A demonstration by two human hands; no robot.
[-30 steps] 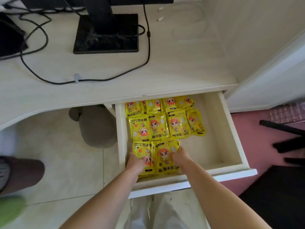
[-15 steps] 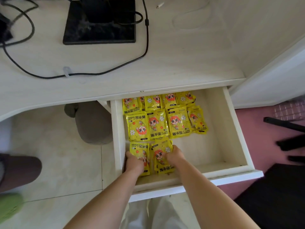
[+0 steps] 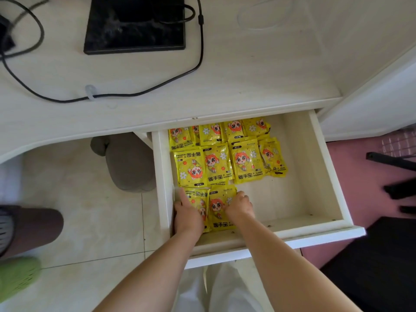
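A white drawer (image 3: 324, 167) stands pulled out from under the desk. Several yellow hand warmer packets (image 3: 246, 163) lie flat in two rows at its back left. Two more packets lie side by side near the front. My left hand (image 3: 188, 213) rests on the left front packet (image 3: 199, 198), index finger stretched straight along its left edge by the drawer wall. My right hand (image 3: 239, 208) sits on the right front packet (image 3: 219, 207), its fingers curled over that packet's right edge.
The drawer's right half (image 3: 292, 199) is bare. On the desk top (image 3: 247, 82) stand a black monitor base (image 3: 135, 25) and a looping black cable (image 3: 157, 90). A grey stool (image 3: 129, 163) stands under the desk. A person's leg (image 3: 33, 228) and green shoe (image 3: 18, 278) are at left.
Both hands stay on the two front packets. My left index finger has stretched out along the packet's edge. The view has shifted, so the drawer sits higher in frame.
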